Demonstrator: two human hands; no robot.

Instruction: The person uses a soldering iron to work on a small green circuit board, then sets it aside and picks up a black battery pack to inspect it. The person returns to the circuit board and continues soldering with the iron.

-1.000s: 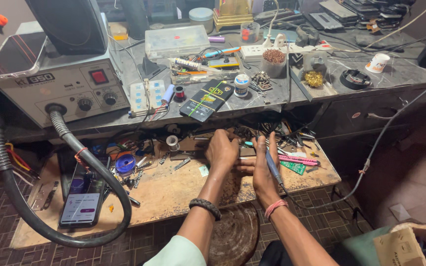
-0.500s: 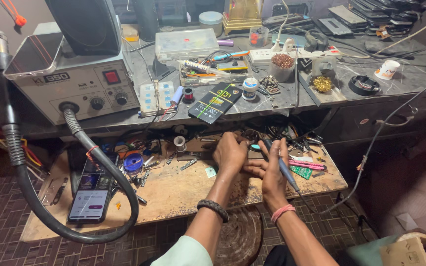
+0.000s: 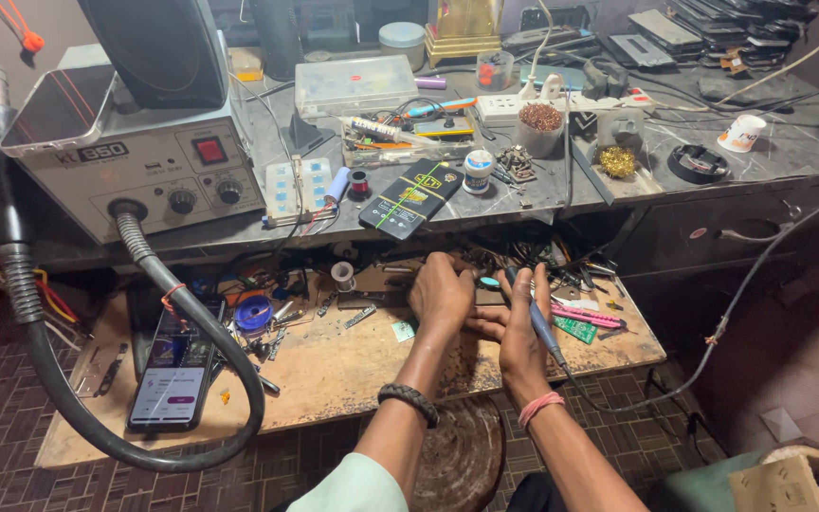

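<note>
My left hand (image 3: 440, 296) rests palm down on the low wooden board (image 3: 334, 370), fingers curled over a small dark item that I cannot make out. My right hand (image 3: 521, 327) sits beside it, thumb touching the left hand, and grips a blue-handled soldering iron (image 3: 539, 320) whose cord trails off to the right. A dark braided band circles my left wrist and a pink one my right. Both hands work close together near the back edge of the board.
A grey hot-air station (image 3: 139, 166) with a thick black hose (image 3: 191, 332) stands at left. A lit phone (image 3: 174, 374) lies on the board. The upper marble shelf (image 3: 789, 152) carries a black phone (image 3: 411, 196), a clear parts box (image 3: 354, 83) and a white cup (image 3: 741, 133). Green circuit board (image 3: 575, 329) lies right.
The camera has shifted slightly downward and rightward. Both hands stay together at the same spot on the board, with the soldering iron still in the right hand.
</note>
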